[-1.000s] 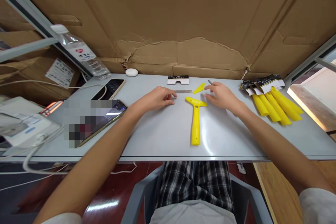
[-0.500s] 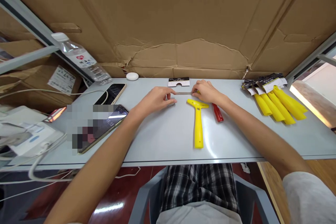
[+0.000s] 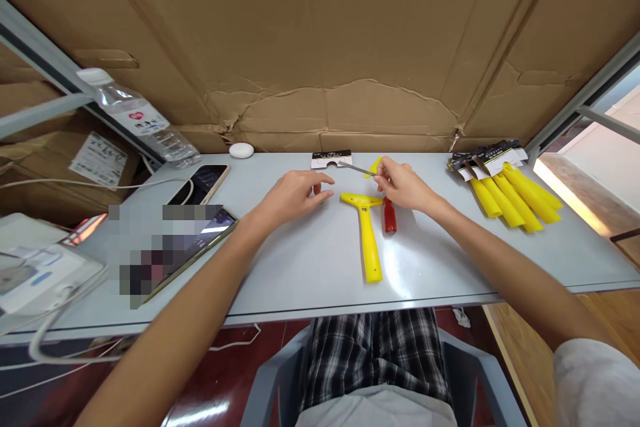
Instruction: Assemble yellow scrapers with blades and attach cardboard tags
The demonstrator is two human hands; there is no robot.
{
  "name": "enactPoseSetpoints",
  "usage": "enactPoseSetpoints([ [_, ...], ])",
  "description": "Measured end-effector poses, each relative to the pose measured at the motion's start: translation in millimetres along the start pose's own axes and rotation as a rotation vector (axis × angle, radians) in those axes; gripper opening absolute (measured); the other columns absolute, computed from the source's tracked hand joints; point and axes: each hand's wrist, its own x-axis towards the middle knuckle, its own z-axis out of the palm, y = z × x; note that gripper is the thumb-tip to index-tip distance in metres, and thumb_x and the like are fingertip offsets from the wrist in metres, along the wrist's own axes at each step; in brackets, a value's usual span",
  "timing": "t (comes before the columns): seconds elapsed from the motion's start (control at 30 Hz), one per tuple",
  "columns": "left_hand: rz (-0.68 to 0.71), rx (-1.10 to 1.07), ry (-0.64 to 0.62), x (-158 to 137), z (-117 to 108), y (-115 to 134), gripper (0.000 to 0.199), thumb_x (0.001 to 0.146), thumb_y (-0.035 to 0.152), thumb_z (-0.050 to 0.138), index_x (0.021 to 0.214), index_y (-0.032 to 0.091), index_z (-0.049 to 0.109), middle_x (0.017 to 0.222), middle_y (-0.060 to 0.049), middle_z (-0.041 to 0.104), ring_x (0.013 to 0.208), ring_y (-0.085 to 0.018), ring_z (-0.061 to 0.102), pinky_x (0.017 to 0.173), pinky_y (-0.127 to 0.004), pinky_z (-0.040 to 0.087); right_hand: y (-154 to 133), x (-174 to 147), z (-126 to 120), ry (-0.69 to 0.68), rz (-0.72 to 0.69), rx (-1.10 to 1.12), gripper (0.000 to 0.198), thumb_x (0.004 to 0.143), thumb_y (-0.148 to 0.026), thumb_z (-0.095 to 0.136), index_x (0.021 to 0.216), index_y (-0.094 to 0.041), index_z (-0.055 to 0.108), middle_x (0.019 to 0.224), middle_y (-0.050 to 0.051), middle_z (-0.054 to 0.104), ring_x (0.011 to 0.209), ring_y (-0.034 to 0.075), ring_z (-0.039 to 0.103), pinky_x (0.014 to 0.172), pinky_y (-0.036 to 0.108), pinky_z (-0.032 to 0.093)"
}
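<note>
My right hand pinches one end of a thin metal blade, whose other end points left over the table. A red handle, perhaps a screwdriver's, lies under that hand, its front end hidden. Left of it lies a yellow T-shaped scraper handle, head pointing away from me. A small yellow piece shows behind my right fingers. My left hand hovers or rests left of the scraper, thumb and forefinger apart, with nothing visible between them. A black and white card lies behind, near the blade's free end.
Several yellow scrapers with black cards lie fanned at the right. Two phones and white cables are at the left. A plastic bottle leans there. A white oval case stands by the cardboard wall.
My left hand has let go of the blade. My right hand has raised and tilted it. The red handle now points more straight towards me, and the view has shifted slightly.
</note>
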Motion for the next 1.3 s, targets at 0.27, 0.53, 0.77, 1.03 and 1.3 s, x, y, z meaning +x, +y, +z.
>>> enactPoseSetpoints([
  [0.27,0.074,-0.012,-0.077,-4.4,9.0,23.8,0.046,0.106,0.051,0.057,0.132,0.022,0.081,0.094,-0.007,0.080,0.080,-0.024,0.070,0.078,-0.035,0.049,-0.6,-43.1,-15.3,-0.088,0.058,-0.076,0.010,0.111,-0.038,0.042,0.108,-0.029,0.046,0.099,0.005,0.081,0.078,0.026,0.069,0.074,0.036,0.047],
  [0.53,0.260,-0.078,-0.274,-10.2,25.3,60.2,0.049,0.111,0.049,0.053,0.153,0.032,0.071,0.119,-0.010,0.078,0.094,-0.024,0.074,0.086,-0.036,0.053,37.8,-34.2,-36.3,-0.071,0.037,0.014,0.005,0.108,-0.030,0.047,0.103,-0.028,0.047,0.097,0.005,0.083,0.090,0.024,0.075,0.082,0.035,0.051],
  [0.77,0.198,-0.028,-0.236,-13.4,36.4,67.2,0.050,0.110,0.054,0.055,0.154,0.036,0.071,0.131,-0.012,0.075,0.099,-0.027,0.075,0.087,-0.039,0.056,73.3,-16.1,-61.6,-0.102,-0.038,-0.115,0.012,0.100,-0.033,0.058,0.093,-0.024,0.059,0.091,0.004,0.080,0.083,0.021,0.070,0.083,0.033,0.048],
  [1.03,0.168,-0.169,0.014,-5.7,21.5,41.4,0.044,0.110,0.048,0.056,0.140,0.027,0.080,0.106,-0.008,0.077,0.086,-0.020,0.070,0.086,-0.035,0.056,29.8,-27.3,-13.6,0.150,0.076,0.229,0.023,0.096,-0.044,0.068,0.090,-0.022,0.069,0.086,0.005,0.076,0.076,0.019,0.066,0.074,0.033,0.050],
  [1.3,0.085,-0.250,0.249,2.1,23.1,19.3,0.049,0.103,0.043,0.063,0.148,0.025,0.071,0.140,-0.012,0.071,0.108,-0.020,0.072,0.091,-0.036,0.062,31.6,-11.2,15.2,-0.105,0.079,0.750,0.048,0.085,-0.066,0.085,0.090,-0.020,0.069,0.064,-0.003,0.061,0.056,0.011,0.051,0.059,0.029,0.039],
])
